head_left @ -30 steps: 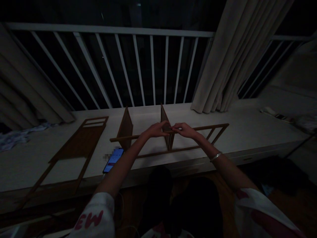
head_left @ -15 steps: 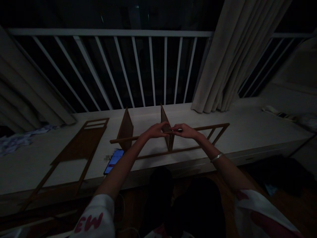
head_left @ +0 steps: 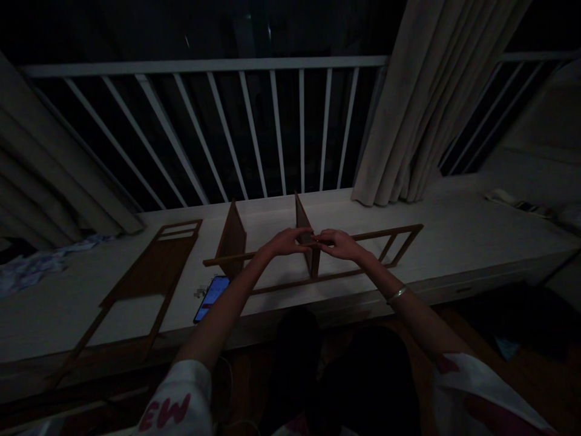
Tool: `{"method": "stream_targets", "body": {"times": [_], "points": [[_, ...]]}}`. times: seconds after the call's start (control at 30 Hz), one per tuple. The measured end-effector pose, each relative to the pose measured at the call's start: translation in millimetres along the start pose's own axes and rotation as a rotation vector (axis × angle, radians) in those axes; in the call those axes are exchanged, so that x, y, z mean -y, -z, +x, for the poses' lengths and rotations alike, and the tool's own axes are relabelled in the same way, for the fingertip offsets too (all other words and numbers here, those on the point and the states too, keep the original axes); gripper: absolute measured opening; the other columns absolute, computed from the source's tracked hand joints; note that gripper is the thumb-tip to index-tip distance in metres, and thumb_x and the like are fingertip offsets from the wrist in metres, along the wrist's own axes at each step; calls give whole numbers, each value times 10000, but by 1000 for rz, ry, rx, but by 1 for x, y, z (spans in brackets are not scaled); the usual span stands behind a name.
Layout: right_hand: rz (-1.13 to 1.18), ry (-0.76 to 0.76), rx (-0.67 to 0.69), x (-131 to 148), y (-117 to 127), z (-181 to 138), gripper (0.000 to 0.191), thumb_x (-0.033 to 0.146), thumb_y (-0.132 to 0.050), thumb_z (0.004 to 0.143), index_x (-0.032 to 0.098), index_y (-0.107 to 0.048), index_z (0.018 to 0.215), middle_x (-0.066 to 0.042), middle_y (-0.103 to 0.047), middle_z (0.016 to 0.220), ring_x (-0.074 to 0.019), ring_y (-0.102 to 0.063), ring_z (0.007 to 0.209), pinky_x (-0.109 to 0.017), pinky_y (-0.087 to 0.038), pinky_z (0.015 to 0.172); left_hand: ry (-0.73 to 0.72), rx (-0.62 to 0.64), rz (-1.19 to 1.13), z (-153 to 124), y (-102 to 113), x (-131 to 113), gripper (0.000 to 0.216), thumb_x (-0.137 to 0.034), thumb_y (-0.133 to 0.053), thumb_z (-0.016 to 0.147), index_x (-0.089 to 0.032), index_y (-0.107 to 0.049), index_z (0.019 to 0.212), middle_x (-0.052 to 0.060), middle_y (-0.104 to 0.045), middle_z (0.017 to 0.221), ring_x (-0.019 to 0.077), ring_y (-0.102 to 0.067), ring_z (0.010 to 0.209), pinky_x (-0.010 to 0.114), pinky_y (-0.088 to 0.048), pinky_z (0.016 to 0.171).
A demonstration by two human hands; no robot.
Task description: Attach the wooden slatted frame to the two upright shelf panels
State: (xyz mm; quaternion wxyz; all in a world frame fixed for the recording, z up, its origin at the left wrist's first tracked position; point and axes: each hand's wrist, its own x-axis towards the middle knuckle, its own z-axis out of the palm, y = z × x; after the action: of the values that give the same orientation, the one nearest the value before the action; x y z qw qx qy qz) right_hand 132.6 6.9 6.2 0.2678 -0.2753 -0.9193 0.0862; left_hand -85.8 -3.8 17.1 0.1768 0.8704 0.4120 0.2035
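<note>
A brown wooden frame (head_left: 390,234) lies along a white ledge (head_left: 454,242). Two upright wooden panels stand in it, one on the left (head_left: 232,237) and one in the middle (head_left: 303,223). My left hand (head_left: 284,241) and my right hand (head_left: 336,243) meet at the top front of the middle panel, where it crosses the frame's upper rail. Both hands have their fingers curled and pinched against the wood there. A silver bangle (head_left: 396,294) sits on my right wrist. The room is dark, so whether a small part sits between the fingertips is unclear.
A second flat wooden frame (head_left: 149,272) lies on the ledge to the left. A lit phone (head_left: 212,297) rests near the ledge's front edge. A white railing (head_left: 272,127) runs behind, with curtains (head_left: 422,103) at right and left. Small items (head_left: 517,203) lie far right.
Both hands stay pinched at the middle panel's top; only the view has shifted slightly.
</note>
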Motion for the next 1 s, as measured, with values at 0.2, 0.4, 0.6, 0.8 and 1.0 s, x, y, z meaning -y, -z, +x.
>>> {"method": "stream_targets", "body": {"times": [0.2, 0.4, 0.6, 0.8, 1.0], "points": [[-113, -15, -139, 8, -11, -7, 298, 310, -448, 792, 209, -553, 1052, -34, -582, 840, -136, -500, 819, -242, -357, 726, -15, 11, 7, -1, -1, 1, 620, -432, -565, 651, -217, -388, 1204, 49, -518, 1151, 142, -581, 786, 278, -429, 754], [-142, -42, -171, 10, -13, -7, 266, 313, -450, 789, 202, -574, 997, -24, -569, 782, -130, -492, 788, -229, -347, 704, -64, -8, 6, -1, -1, -3, 586, -416, -569, 653, -212, -423, 1184, 55, -430, 1247, 164, -555, 909, 299, -395, 848], [-155, -43, -171, 15, -10, -8, 256, 316, -439, 796, 197, -580, 974, -23, -558, 764, -126, -484, 766, -222, -339, 690, -97, -26, 101, -2, -2, -6, 561, -405, -545, 677, -209, -415, 1187, 46, -421, 1254, 166, -521, 984, 295, -372, 889], [-155, -66, -163, 15, -11, -8, 262, 341, -446, 789, 194, -585, 955, -25, -563, 771, -127, -486, 767, -224, -337, 699, -90, -23, 308, -6, -8, -8, 606, -376, -527, 692, -227, -319, 1241, 27, -380, 1285, 162, -447, 1088, 260, -363, 891], [-145, -145, -121, 19, -6, -8, 314, 418, -401, 803, 220, -583, 966, -18, -582, 800, -123, -506, 781, -228, -341, 721, -90, 0, 585, -10, -10, -20, 685, -412, -533, 680, -214, -228, 1261, 64, -359, 1292, 188, -444, 1078, 291, -377, 825]]}}
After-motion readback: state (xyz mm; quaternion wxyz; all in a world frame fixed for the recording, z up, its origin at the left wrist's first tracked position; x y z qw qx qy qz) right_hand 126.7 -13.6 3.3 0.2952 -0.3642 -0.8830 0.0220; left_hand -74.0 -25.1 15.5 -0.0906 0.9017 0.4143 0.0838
